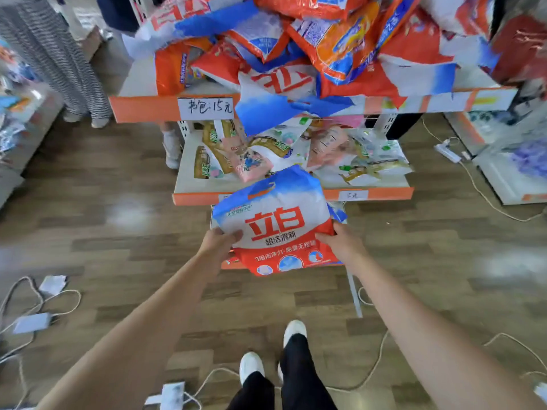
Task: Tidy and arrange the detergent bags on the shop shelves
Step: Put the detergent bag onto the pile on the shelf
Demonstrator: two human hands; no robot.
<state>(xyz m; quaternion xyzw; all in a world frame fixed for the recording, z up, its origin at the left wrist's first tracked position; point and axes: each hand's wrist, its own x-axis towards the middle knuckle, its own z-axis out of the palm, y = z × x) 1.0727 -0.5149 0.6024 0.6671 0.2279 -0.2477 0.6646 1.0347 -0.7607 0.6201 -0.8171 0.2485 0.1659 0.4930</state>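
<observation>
Head view, looking down: both hands hold one detergent bag point(276, 223) upright, in front of the lowest shelf's front edge. The left hand point(219, 239) has its grip closed on the bag's left edge, the right hand point(340, 239) on its right edge. Above, the top shelf point(142, 109) carries a loose heap of bags point(310, 45), some overhanging its front edge.

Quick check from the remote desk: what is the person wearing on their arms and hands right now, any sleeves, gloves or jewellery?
Nothing shows on either arm: both forearms are bare up to the frame edge, with no sleeves in view. The left hand and right hand have no gloves, and no watch, bracelet or ring is visible. Lower down, black trousers and white shoes.
</observation>
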